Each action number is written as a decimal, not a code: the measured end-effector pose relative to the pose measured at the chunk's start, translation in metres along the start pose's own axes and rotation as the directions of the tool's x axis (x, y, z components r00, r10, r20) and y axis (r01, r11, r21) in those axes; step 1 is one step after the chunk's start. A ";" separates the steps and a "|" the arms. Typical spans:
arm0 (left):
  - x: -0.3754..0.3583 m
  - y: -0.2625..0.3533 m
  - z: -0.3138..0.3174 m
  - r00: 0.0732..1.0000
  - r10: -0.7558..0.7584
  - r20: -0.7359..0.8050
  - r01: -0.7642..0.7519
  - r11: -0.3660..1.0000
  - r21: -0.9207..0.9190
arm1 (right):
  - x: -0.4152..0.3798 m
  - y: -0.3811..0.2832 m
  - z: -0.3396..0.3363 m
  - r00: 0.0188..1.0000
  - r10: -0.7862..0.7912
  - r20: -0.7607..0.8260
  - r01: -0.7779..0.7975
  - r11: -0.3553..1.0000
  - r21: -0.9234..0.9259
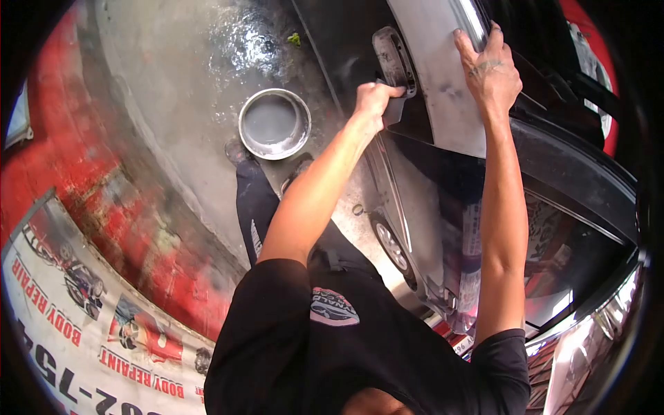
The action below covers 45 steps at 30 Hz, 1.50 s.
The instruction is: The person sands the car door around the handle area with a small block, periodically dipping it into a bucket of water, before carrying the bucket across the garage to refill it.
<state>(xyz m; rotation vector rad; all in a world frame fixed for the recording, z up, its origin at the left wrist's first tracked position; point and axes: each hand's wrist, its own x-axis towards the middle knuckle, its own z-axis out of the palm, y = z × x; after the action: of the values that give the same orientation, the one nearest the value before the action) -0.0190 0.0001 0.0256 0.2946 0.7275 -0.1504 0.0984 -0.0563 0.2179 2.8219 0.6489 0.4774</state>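
Okay, dark car (443,173) takes up the right side, body partly glossy, a dull light-gray band (439,83) running along the upper door. Concrete floor (187,104) on the left, wet and shiny near the top. Red wall (76,166) past it, paint patchy. Banner (90,339) at lower left, upside down in view, "BODY REPAIR" and "BODY REPAINT" readable. Person's black shirt (277,325) fills bottom center, logo (335,308) on the chest. Round bucket (304,130) stands on the floor just beyond the feet, cloudy gray liquid inside. Wheel (391,247) low down, right of the left forearm.

Right hand (492,76): up on the door's top edge by the bright trim, thumb and index spread apart, other fingers mostly hidden; can't tell if it's gripping or just resting. Left hand (375,104): pinching a gray sheet (394,111), a digit reaching to the near end of the door handle (393,59). Sheet sits right at that end of the handle, on the dark door panel below the light band. Smallest: yellow-green bit (294,40) on the floor, well apart from the bucket.
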 end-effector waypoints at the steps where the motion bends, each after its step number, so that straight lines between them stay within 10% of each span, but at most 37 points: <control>1: 0.008 0.000 -0.001 0.998 0.063 -0.003 -0.062 0.998 0.013 | 0.000 -0.001 0.000 1.000 0.010 0.013 -0.010 1.000 0.009; 5: 0.029 -0.027 -0.003 0.916 0.373 -0.151 -0.334 0.914 0.231 | 0.001 0.003 0.002 1.000 0.015 0.025 -0.015 1.000 0.001; 6: 0.019 -0.028 0.006 0.950 0.272 -0.153 -0.279 0.960 -0.026 | 0.004 0.002 0.000 1.000 0.017 0.015 -0.017 1.000 0.004; 9: -0.020 -0.004 0.015 0.989 -0.093 -0.115 0.090 0.995 -0.038 | 0.000 0.001 0.001 1.000 0.005 0.018 -0.004 1.000 -0.029; 15: 0.012 -0.017 0.003 0.975 0.159 -0.155 -0.154 0.987 0.040 | 0.000 0.003 0.003 0.999 0.019 0.028 -0.019 1.000 -0.005; 20: -0.012 -0.003 0.005 0.991 -0.068 -0.113 0.059 0.995 -0.077 | -0.002 -0.006 -0.005 1.000 0.017 0.003 -0.017 0.999 0.029; 23: 0.018 -0.006 -0.010 0.949 0.314 0.041 -0.314 0.915 0.254 | 0.002 -0.004 -0.005 1.000 0.023 0.012 -0.023 1.000 0.014; 25: 0.008 0.009 -0.014 0.698 0.716 0.025 -0.360 0.321 0.876 | 0.000 -0.005 -0.006 1.000 0.030 0.007 -0.030 1.000 0.005; 32: -0.025 0.046 -0.203 0.750 0.662 -0.006 -0.328 0.380 0.865 | 0.002 -0.009 -0.033 0.976 -0.144 -0.164 0.150 0.988 0.027; 33: -0.067 0.055 -0.206 0.615 0.783 0.093 -0.360 0.174 0.917 | -0.013 -0.046 -0.097 0.935 -0.336 0.109 0.337 0.941 0.015; 34: -0.081 0.060 -0.261 0.784 0.604 -0.143 -0.108 0.360 0.927 | -0.021 -0.073 -0.090 0.905 -0.406 -0.127 0.424 0.838 0.344; 36: -0.103 0.057 -0.403 0.824 0.548 -0.144 -0.108 0.400 0.910 | -0.045 -0.119 -0.182 0.503 -0.861 0.075 0.700 0.457 0.549; 37: -0.110 0.047 -0.412 0.858 0.504 -0.098 -0.106 0.361 0.927 | -0.067 -0.141 -0.211 0.425 -0.899 -0.103 0.719 0.266 0.641; 41: -0.232 0.024 -0.480 0.791 0.465 -0.398 0.266 0.324 0.908 | -0.149 -0.170 -0.314 0.379 -0.548 -0.746 0.670 -0.393 0.630; 45: -0.332 0.046 -0.492 0.403 0.760 -0.509 0.473 0.303 0.827 | -0.206 -0.170 -0.327 0.366 -0.171 -0.915 0.587 -0.720 0.370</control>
<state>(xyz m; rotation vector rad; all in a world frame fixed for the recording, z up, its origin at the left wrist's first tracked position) -0.5640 0.2109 -0.0898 1.8644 1.7203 -0.1689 -0.2585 0.0412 0.4204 1.5355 4.2128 -0.1855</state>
